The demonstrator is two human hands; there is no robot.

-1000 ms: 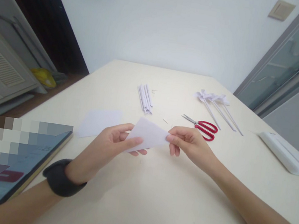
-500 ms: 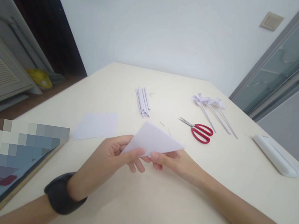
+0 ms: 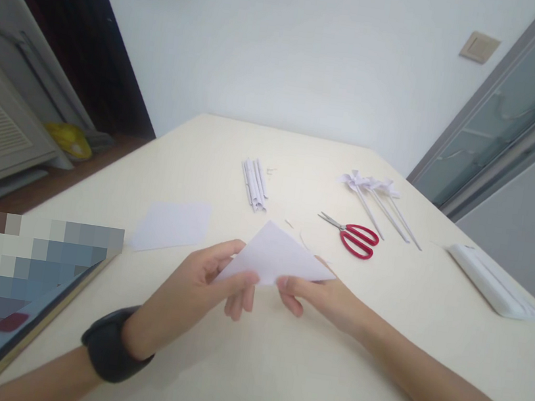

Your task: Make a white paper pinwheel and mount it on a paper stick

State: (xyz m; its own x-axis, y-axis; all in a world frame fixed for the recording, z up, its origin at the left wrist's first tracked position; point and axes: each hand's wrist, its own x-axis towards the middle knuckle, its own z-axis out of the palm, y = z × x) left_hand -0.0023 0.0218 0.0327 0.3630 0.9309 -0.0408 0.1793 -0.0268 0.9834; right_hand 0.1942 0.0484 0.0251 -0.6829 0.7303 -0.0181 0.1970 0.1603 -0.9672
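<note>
A white sheet of paper folded into a triangle (image 3: 272, 254) is held above the table, its peak pointing away from me. My left hand (image 3: 216, 280) pinches its lower left part, thumb on top and fingers beneath. On the right, my right hand (image 3: 319, 294) grips the lower edge the same way, with some fingertips hidden behind the paper. Beyond the right hand lie scissors (image 3: 352, 236) with red handles, blades slightly apart. A flat white sheet (image 3: 172, 225) rests to the left of my left hand.
Several rolled paper sticks (image 3: 254, 184) lie bundled mid-table. Three paper pinwheels (image 3: 370, 198) on sticks lie at the back right, and a white case (image 3: 490, 281) is near the right edge. Thin paper scraps (image 3: 303, 237) lie near the scissors. A tablet (image 3: 7, 316) sits at the left.
My two thumbs have moved slightly apart along the lower edge of the folded paper, and the right hand has shifted a little to the right. The paper stays folded in both hands.
</note>
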